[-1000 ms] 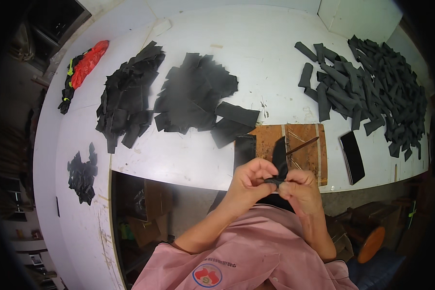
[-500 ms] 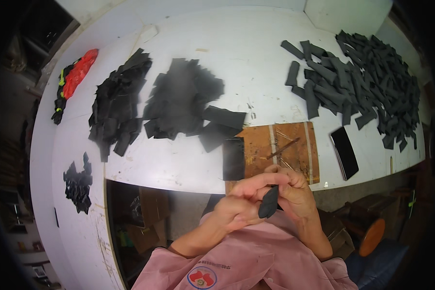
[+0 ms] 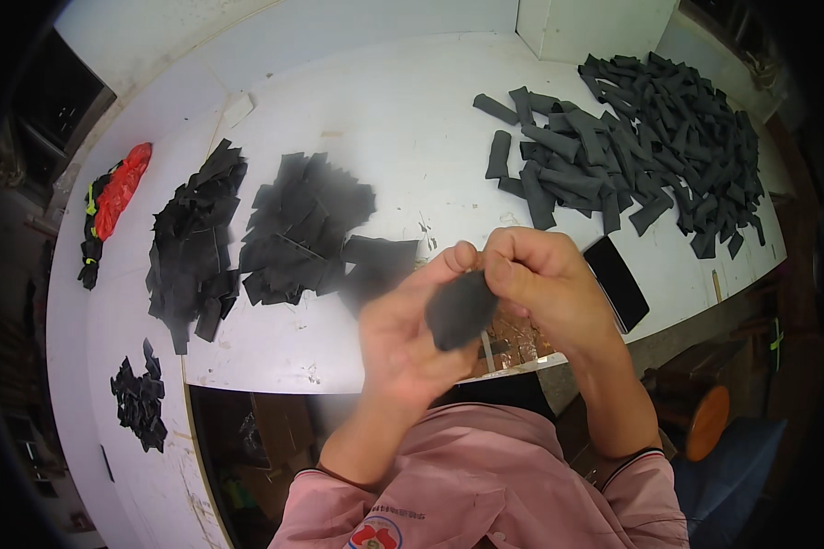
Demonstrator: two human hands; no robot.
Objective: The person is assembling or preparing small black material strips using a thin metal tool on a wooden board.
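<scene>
A small dark grey fabric piece (image 3: 460,313), bunched into a rounded shape, is held up over the table's near edge. My left hand (image 3: 395,334) curls round its left side and underside, with the thumb near its top. The fingers of my right hand (image 3: 542,279) are closed in a pinch at its upper right corner. Under my hands, a brown board (image 3: 519,346) shows only in part. Beside my left hand lie loose flat dark pieces (image 3: 375,261), partly covered by it.
Flat dark fabric pieces form two heaps, one left (image 3: 192,242) and one nearer the middle (image 3: 302,229). Tube-like dark grey pieces (image 3: 650,151) fill the far right. A black phone (image 3: 619,284) lies right of my hand. A red bag (image 3: 122,194) and small black scraps (image 3: 139,398) lie left.
Both hands have risen away from my body, carrying the fabric piece up over the board. The view has shifted, so the heaps appear farther left.
</scene>
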